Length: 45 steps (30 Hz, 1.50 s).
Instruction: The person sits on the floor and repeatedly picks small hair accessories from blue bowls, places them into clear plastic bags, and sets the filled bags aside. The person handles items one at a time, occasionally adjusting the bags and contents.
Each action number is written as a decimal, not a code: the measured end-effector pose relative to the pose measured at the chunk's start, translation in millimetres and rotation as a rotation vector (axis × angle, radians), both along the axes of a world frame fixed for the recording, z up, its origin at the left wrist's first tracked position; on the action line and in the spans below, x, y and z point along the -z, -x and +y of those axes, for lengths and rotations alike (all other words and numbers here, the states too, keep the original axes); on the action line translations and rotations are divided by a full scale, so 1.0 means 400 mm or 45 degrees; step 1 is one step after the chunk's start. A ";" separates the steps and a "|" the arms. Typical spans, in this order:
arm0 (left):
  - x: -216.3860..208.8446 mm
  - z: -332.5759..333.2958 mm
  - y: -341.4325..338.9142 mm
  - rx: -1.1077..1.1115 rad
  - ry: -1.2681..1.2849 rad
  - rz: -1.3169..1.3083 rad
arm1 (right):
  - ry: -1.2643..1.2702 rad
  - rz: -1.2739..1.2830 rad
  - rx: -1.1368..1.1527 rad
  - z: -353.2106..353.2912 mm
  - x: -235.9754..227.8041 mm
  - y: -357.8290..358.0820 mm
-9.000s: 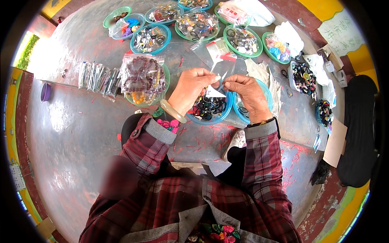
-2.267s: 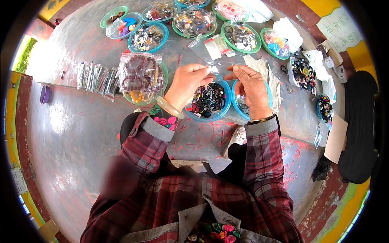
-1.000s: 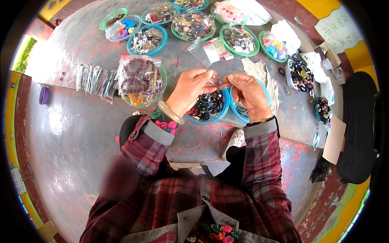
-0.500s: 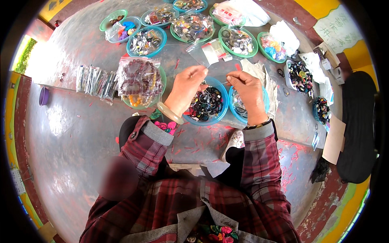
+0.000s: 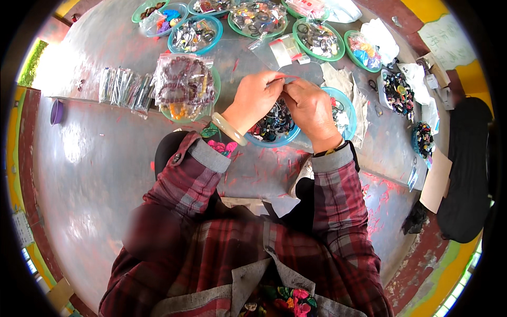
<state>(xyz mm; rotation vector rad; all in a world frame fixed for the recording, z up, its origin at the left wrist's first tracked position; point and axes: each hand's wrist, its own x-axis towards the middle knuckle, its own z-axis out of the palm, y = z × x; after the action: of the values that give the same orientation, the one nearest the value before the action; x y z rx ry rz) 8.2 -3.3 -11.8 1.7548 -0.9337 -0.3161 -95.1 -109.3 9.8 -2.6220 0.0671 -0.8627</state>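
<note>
My left hand (image 5: 254, 99) and my right hand (image 5: 313, 112) meet with fingertips pinched together. A thin red strip (image 5: 287, 77) shows between them, its ends hidden by the fingers. Directly below is a blue bowl (image 5: 285, 141) piled with dark elastic loops and small beads (image 5: 272, 126), partly covered by my hands. Right of it stands a second blue bowl (image 5: 350, 105) holding small mixed pieces, partly behind my right hand. Left of my left hand, bags of dark red bead bracelets (image 5: 182, 79) lie on a green bowl (image 5: 217, 87).
Bundles of thin packaged sticks (image 5: 124, 90) lie at left, near a small purple bowl (image 5: 57, 112). Several bowls of bagged trinkets line the back, including a blue one (image 5: 172, 43). A beige cloth (image 5: 360, 119) and a white basket (image 5: 382, 90) of dark loops are at right. Red scraps litter the floor.
My hands have come together from being apart, my right hand moving left and my left hand slightly right. The red strip now shows between their fingertips. The view has shifted slightly.
</note>
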 end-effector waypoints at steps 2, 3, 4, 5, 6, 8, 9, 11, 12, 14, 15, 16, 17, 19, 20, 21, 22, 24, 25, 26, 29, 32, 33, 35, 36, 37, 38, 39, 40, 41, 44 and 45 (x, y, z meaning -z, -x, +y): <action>-0.009 0.002 -0.001 0.014 -0.029 0.075 | 0.030 0.005 -0.002 -0.001 0.000 -0.002; -0.010 0.004 -0.003 0.009 -0.032 0.063 | 0.050 0.000 -0.011 -0.001 0.002 -0.005; -0.012 0.006 -0.006 0.005 -0.034 0.050 | 0.070 -0.004 -0.020 0.000 0.002 -0.007; -0.014 0.007 -0.007 -0.006 -0.042 0.041 | 0.082 -0.014 -0.029 0.003 0.001 -0.007; -0.017 0.008 -0.007 -0.016 -0.050 0.033 | 0.094 -0.024 -0.037 0.006 -0.002 -0.008; -0.020 0.010 -0.010 -0.040 -0.053 0.041 | 0.099 -0.041 -0.054 0.010 -0.004 -0.009; -0.020 0.011 -0.012 -0.055 -0.048 0.058 | 0.093 -0.048 -0.061 0.010 -0.003 -0.011; -0.026 0.018 -0.017 -0.081 -0.039 0.083 | 0.049 -0.125 -0.058 0.015 -0.004 -0.013; -0.033 0.022 -0.023 -0.106 -0.049 0.099 | 0.011 -0.196 -0.048 0.020 -0.007 -0.013; -0.049 0.029 -0.038 -0.154 -0.062 0.132 | -0.057 -0.278 -0.001 0.025 -0.015 -0.010; -0.062 0.037 -0.046 -0.150 -0.032 0.157 | -0.086 -0.290 0.034 0.022 -0.021 -0.004; -0.058 0.040 -0.059 -0.160 0.018 0.169 | -0.115 -0.302 0.069 0.018 -0.024 0.000; -0.059 0.042 -0.076 -0.170 0.069 0.178 | -0.152 -0.268 0.145 0.014 -0.015 0.003; -0.064 0.054 -0.093 -0.195 0.110 0.249 | -0.207 -0.152 0.178 -0.003 0.017 0.005; -0.079 0.062 -0.098 -0.206 0.118 0.243 | -0.232 -0.094 0.197 -0.011 0.032 0.006; -0.092 0.067 -0.102 -0.214 0.123 0.238 | -0.252 0.066 0.248 -0.019 0.048 0.010; -0.105 0.073 -0.106 -0.222 0.128 0.233 | -0.227 0.189 0.224 -0.031 0.076 0.014; -0.108 0.087 -0.114 -0.235 0.126 0.274 | -0.177 0.434 0.166 -0.054 0.153 0.018; -0.093 0.084 -0.123 -0.243 0.188 0.295 | -0.238 0.666 0.106 -0.065 0.193 0.015; -0.081 0.079 -0.130 -0.248 0.250 0.316 | -0.192 0.823 0.060 -0.062 0.231 0.015; -0.055 0.059 -0.134 -0.283 0.396 0.216 | -0.017 1.168 0.010 -0.045 0.333 0.030; -0.086 0.080 -0.129 -0.219 0.235 0.339 | 0.215 1.197 0.076 0.004 0.397 0.046; -0.084 0.081 -0.127 -0.249 0.270 0.323 | 0.287 1.160 0.070 0.017 0.410 0.048; -0.079 0.072 -0.122 -0.301 0.341 0.292 | 0.430 1.103 0.101 0.039 0.433 0.054; -0.077 0.073 -0.124 -0.299 0.321 0.253 | 0.456 1.096 0.111 0.045 0.440 0.056; -0.075 0.074 -0.127 -0.295 0.302 0.215 | 0.481 1.089 0.122 0.048 0.447 0.058; -0.075 0.075 -0.130 -0.295 0.283 0.174 | 0.507 1.079 0.130 0.051 0.449 0.056; -0.072 0.073 -0.133 -0.291 0.298 0.169 | 0.489 1.107 0.134 0.048 0.449 0.053; -0.067 0.069 -0.134 -0.286 0.314 0.163 | 0.471 1.135 0.139 0.042 0.448 0.050; -0.066 0.066 -0.132 -0.276 0.331 0.160 | 0.452 1.165 0.150 0.033 0.444 0.049; -0.068 0.068 -0.128 -0.255 0.301 0.174 | 0.257 1.255 0.267 -0.016 0.411 0.036; -0.073 0.076 -0.128 -0.235 0.245 0.188 | 0.078 1.344 0.327 -0.018 0.363 0.021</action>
<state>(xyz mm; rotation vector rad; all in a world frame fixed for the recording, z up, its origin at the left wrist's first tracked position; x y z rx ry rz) 59.3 27.0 17.4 1.6032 -0.6679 -0.2247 -103.6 -116.6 -135.3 -2.8462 0.6574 0.5427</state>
